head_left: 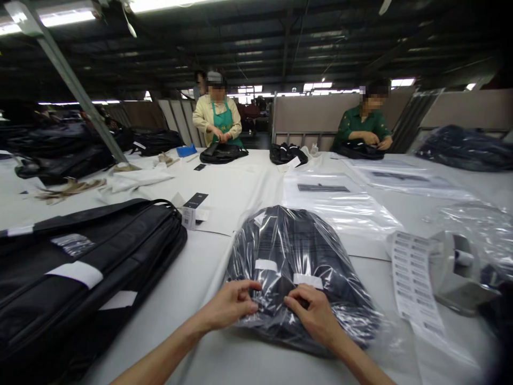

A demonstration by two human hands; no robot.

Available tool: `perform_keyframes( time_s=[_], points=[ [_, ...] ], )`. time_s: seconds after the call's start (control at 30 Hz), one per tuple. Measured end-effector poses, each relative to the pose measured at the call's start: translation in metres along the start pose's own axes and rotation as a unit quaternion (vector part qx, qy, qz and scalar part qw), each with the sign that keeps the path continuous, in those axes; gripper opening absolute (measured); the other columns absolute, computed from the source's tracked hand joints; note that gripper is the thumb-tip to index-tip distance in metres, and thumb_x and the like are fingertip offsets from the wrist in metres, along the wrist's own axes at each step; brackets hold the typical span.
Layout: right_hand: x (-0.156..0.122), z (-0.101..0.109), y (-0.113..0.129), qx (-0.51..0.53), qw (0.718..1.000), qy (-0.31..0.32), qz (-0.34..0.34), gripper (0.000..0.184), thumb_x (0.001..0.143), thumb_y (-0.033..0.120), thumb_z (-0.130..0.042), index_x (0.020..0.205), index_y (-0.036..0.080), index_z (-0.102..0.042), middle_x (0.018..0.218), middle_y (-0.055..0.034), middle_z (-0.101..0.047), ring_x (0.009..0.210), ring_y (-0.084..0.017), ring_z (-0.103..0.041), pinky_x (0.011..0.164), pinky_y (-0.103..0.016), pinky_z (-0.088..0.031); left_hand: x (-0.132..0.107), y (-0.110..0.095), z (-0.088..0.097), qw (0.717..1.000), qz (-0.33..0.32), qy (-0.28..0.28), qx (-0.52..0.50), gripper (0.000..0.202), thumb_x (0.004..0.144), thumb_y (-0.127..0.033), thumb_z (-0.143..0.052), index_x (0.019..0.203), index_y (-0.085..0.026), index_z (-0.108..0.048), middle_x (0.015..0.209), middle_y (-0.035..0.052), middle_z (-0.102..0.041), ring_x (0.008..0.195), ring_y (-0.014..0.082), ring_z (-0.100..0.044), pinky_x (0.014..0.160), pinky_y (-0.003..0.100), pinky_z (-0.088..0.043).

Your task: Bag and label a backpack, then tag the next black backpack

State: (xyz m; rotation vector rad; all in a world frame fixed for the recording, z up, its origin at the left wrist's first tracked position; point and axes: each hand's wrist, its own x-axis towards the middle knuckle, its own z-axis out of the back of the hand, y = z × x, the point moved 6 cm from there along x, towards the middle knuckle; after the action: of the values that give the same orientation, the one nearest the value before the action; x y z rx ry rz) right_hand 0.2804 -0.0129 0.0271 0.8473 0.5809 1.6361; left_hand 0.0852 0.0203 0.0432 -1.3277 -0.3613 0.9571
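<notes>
A dark backpack (pixel 296 235) lies in front of me inside a clear plastic bag (pixel 352 299), with white paper wraps showing through on its straps. My left hand (pixel 234 305) is at the lower left of the bagged backpack, thumb and forefinger apart with a gap between them. At the lower middle, my right hand (pixel 312 310) has its fingers curled and pinched together at the plastic. Whatever fold lies between those fingertips is mostly hidden.
Black backpacks (pixel 132 235) with paper tags are stacked at my left. Right of me stand a label dispenser (pixel 457 267) and a hanging label strip (pixel 414 283). Flat plastic bags (pixel 336 203) lie beyond. Across the table, two people (pixel 218 120) handle black bags.
</notes>
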Motion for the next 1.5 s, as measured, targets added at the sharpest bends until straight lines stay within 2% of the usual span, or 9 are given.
perform_keyframes(
  time_s=[0.27,0.43,0.57,0.67,0.8,0.93,1.2,1.37,1.5],
  points=[
    [0.0,0.0,-0.002,0.005,1.0,0.01,-0.001,0.028,0.086,0.035,-0.051,0.065,0.018,-0.06,0.065,-0.0012,-0.059,0.067,-0.016,-0.054,0.064,-0.029,-0.038,-0.012,-0.03,0.023,0.966,-0.082,-0.117,0.216,0.02,0.08,-0.032,-0.055,0.072,-0.02,-0.068,0.062,-0.0019,-0.06,0.057,0.0117,-0.051,0.053,0.021,-0.034],
    [0.0,0.0,-0.002,0.003,1.0,0.003,-0.005,0.027,0.084,0.034,-0.053,0.064,0.018,-0.059,0.065,-0.0009,-0.059,0.066,-0.016,-0.053,0.065,-0.029,-0.037,-0.014,-0.008,0.04,0.932,-0.081,-0.184,0.3,0.01,0.078,-0.029,-0.06,0.075,-0.02,-0.064,0.058,-0.0028,-0.054,0.057,0.0133,-0.05,0.054,0.022,-0.037],
    [0.002,-0.001,0.0,0.004,1.0,-0.003,-0.005,0.025,0.083,0.031,-0.056,0.062,0.018,-0.059,0.063,-0.0006,-0.059,0.065,-0.015,-0.053,0.065,-0.029,-0.037,-0.045,-0.054,0.02,0.82,-0.28,-0.338,0.368,0.022,0.082,-0.013,-0.054,0.101,-0.021,-0.06,0.091,0.0055,-0.059,0.085,0.0187,-0.053,0.077,0.032,-0.044],
    [0.003,0.0,0.001,-0.004,1.0,-0.015,-0.006,0.024,0.082,0.03,-0.057,0.061,0.018,-0.06,0.062,-0.0002,-0.058,0.063,-0.014,-0.052,0.064,-0.028,-0.037,-0.053,-0.083,-0.045,0.789,-0.437,-0.235,0.362,0.022,0.083,-0.008,-0.048,0.102,-0.018,-0.055,0.088,0.0063,-0.059,0.08,0.0169,-0.052,0.074,0.03,-0.045],
    [0.003,0.004,-0.002,0.022,0.999,-0.033,-0.024,0.024,0.081,0.032,-0.058,0.062,0.017,-0.062,0.062,0.0001,-0.056,0.062,-0.013,-0.05,0.061,-0.027,-0.036,-0.018,-0.052,-0.114,0.799,-0.42,-0.067,0.426,0.012,0.085,-0.027,-0.053,0.091,-0.016,-0.054,0.099,0.0091,-0.059,0.086,0.0212,-0.053,0.077,0.033,-0.048],
    [0.006,0.011,-0.02,0.195,0.976,-0.072,-0.066,0.035,0.089,0.042,-0.042,0.084,0.018,-0.066,0.075,-0.0023,-0.061,0.071,-0.015,-0.054,0.067,-0.028,-0.041,0.012,-0.012,-0.118,0.813,-0.346,-0.073,0.463,0.051,0.083,-0.045,-0.057,0.12,-0.012,-0.045,0.127,0.0174,-0.046,0.104,0.027,-0.048,0.089,0.04,-0.044],
    [0.005,0.044,-0.079,0.542,0.777,-0.269,-0.171,0.034,0.079,0.05,-0.056,0.082,0.017,-0.062,0.071,-0.0023,-0.062,0.064,-0.012,-0.055,0.06,-0.024,-0.044,0.018,-0.014,-0.126,0.814,-0.253,-0.029,0.522,0.073,0.075,-0.041,-0.068,0.137,-0.03,-0.032,0.144,0.0049,-0.032,0.095,0.0241,-0.044,0.084,0.041,-0.043],
    [-0.017,0.111,-0.079,0.324,0.873,-0.335,-0.144,0.037,0.086,0.049,-0.042,0.083,0.017,-0.06,0.074,-0.0039,-0.062,0.068,-0.016,-0.056,0.066,-0.03,-0.046,0.022,-0.011,-0.126,0.816,-0.238,-0.036,0.526,0.071,0.073,-0.036,-0.072,0.134,-0.032,-0.036,0.143,0.0049,-0.034,0.093,0.0228,-0.044,0.082,0.039,-0.043],
    [-0.038,0.115,-0.029,0.051,0.986,-0.158,0.024,0.019,0.087,0.03,-0.047,0.092,0.019,-0.062,0.093,-0.0071,-0.061,0.09,-0.02,-0.054,0.084,-0.036,-0.042,0.024,-0.008,-0.125,0.81,-0.249,-0.039,0.53,0.072,0.073,-0.036,-0.072,0.135,-0.032,-0.035,0.144,0.0041,-0.033,0.093,0.0228,-0.044,0.082,0.039,-0.042]
  ],
)
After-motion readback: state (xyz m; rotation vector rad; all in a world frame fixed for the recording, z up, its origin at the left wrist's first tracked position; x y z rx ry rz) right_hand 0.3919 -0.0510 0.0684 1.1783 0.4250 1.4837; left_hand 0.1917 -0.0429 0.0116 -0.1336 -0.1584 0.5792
